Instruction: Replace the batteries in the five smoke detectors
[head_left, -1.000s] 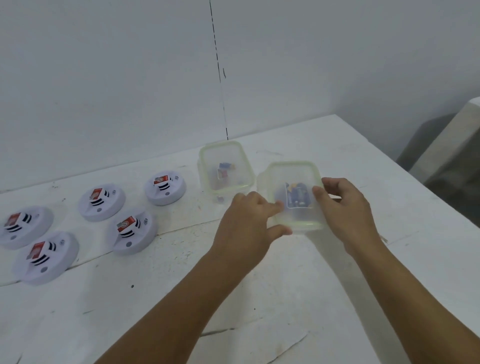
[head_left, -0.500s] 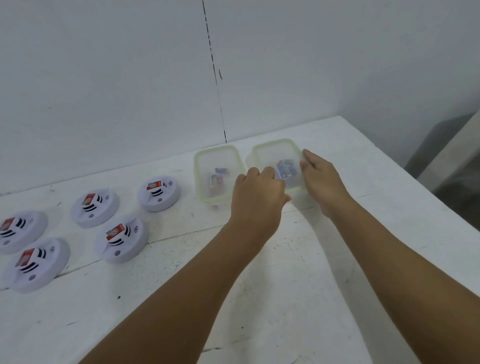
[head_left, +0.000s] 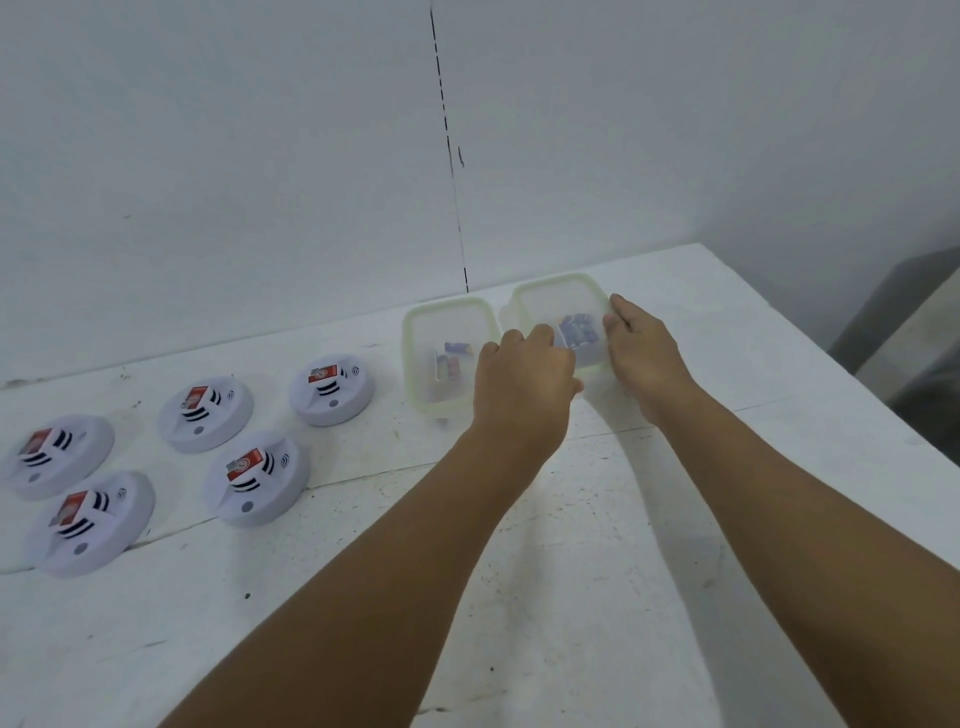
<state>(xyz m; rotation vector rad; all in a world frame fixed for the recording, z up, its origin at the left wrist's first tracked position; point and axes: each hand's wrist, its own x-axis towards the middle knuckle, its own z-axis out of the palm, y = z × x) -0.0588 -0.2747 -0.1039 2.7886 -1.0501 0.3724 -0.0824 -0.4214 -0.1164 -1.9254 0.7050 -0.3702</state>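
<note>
Several white round smoke detectors with red labels lie on the left of the table, the nearest (head_left: 255, 478) and the farthest right (head_left: 332, 390). Two clear plastic containers with pale green rims stand side by side at the back. The left container (head_left: 415, 332) holds a few small batteries (head_left: 451, 359). The right container (head_left: 550, 283) holds blue batteries (head_left: 577, 331). My left hand (head_left: 524, 382) grips its near left side and my right hand (head_left: 641, 351) holds its right side.
The white table (head_left: 571, 545) is scuffed, with its right edge running diagonally down at the right. A white wall (head_left: 260, 182) rises just behind the containers. A grey object (head_left: 904, 332) stands off the table at the far right.
Both hands carried the right container away from me and set it down next to the left container near the wall. The detectors stayed in place.
</note>
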